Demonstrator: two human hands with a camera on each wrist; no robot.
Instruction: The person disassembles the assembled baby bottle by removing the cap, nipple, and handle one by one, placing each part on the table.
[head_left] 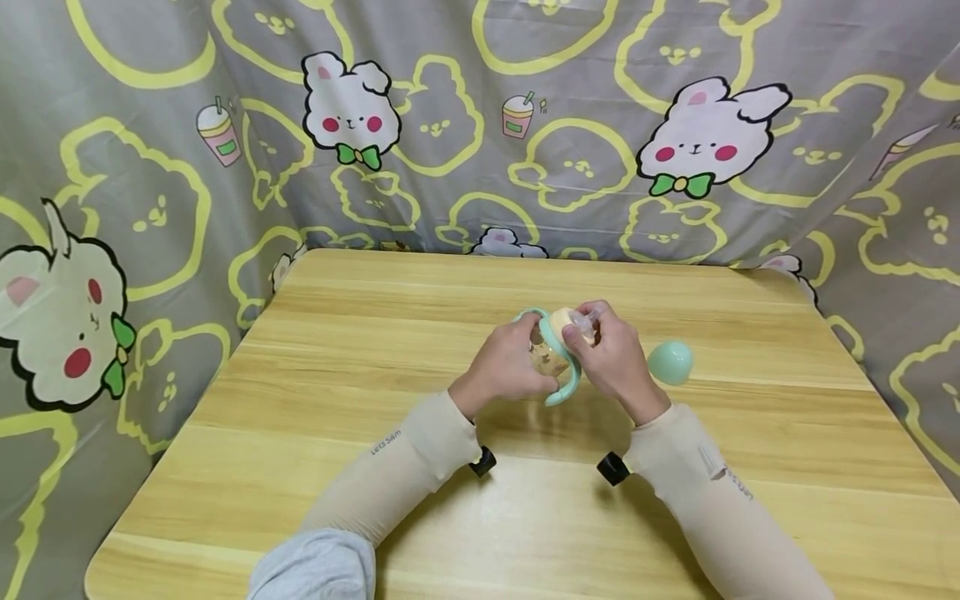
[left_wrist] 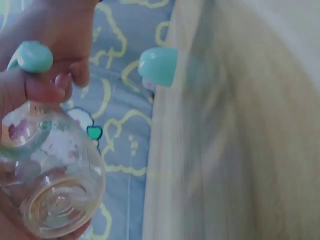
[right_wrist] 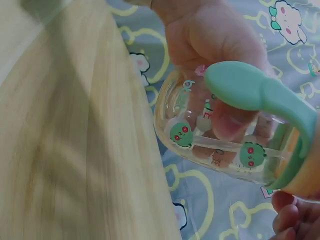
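Observation:
A clear baby bottle (head_left: 547,360) is held tilted above the table, its top toward the right. My left hand (head_left: 504,360) grips its body, with the thumb and fingers wrapped round the sides. Mint-green handles (head_left: 569,388) curve from a ring near the neck. At the cream collar (head_left: 559,323), my right hand (head_left: 613,357) pinches with thumb and fingers, close beside the clear teat (head_left: 581,322). Green cartoon figures and markings show on the bottle wall (right_wrist: 181,134) in the right wrist view. Seen from the left wrist, the rounded bottle base (left_wrist: 55,205) is transparent.
A mint-green domed cap (head_left: 671,363) stands on the wooden table (head_left: 360,333), just right of my right hand. Behind the table and along its sides hangs a grey patterned curtain (head_left: 450,192). Black wrist cameras (head_left: 613,468) sit below both wrists.

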